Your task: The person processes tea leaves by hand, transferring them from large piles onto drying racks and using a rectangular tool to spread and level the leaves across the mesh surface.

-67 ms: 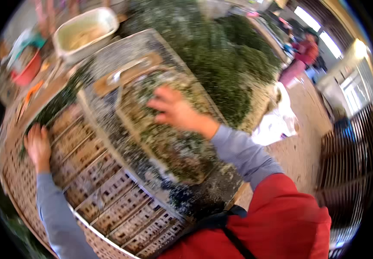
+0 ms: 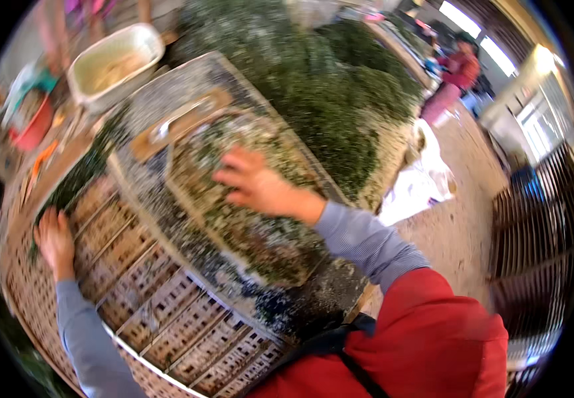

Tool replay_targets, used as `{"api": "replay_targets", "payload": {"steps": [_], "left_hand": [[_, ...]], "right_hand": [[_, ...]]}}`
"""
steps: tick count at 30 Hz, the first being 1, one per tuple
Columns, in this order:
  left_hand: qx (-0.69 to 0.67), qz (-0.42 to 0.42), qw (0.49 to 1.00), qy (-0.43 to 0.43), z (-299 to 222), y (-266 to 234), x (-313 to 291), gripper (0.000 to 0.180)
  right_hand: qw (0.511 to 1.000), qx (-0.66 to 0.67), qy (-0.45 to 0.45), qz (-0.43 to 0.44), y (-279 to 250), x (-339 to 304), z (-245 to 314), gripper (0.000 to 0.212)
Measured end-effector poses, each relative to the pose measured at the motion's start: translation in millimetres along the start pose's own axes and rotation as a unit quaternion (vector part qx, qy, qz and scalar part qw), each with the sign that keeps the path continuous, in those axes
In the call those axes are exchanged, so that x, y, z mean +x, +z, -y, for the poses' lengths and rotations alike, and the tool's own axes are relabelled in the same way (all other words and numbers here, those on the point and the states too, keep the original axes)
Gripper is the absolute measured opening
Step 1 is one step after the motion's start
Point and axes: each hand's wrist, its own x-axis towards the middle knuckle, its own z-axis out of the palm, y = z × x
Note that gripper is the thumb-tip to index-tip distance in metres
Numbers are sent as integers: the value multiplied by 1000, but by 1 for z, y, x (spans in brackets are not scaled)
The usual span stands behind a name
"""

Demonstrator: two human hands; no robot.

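Note:
My right hand [image 2: 257, 186] lies flat, fingers spread, on chopped green leaves [image 2: 260, 232] that cover a wooden-framed screen [image 2: 181, 192] set on a metal-topped table [image 2: 167, 86]. My left hand [image 2: 53, 239] rests with fingers apart on the rim of a large slatted plastic crate [image 2: 147, 298] at the lower left. A wooden-handled tool with a metal blade [image 2: 174, 123] lies just beyond the screen. Neither hand holds anything.
A big heap of green leaves [image 2: 340, 99] fills the floor beyond the table. A white tub [image 2: 111, 63] stands at the back left, with a red container [image 2: 31, 129] near it. Another person in red [image 2: 459, 69] is at the far right, near a white sack [image 2: 420, 179].
My right hand has slid slightly across the leaves on the screen. The left hand stays on the crate's rim.

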Motion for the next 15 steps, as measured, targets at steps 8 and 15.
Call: {"api": "replay_targets", "payload": {"steps": [8,15], "left_hand": [[-1,-36,998,44,13,18,5,52],[22,-43,998,43,26,32,5,54]], "right_hand": [[936,183,270,-129,-41,-115,-76,25],[931,-2,332,152,-31,-268,-126,83]]}}
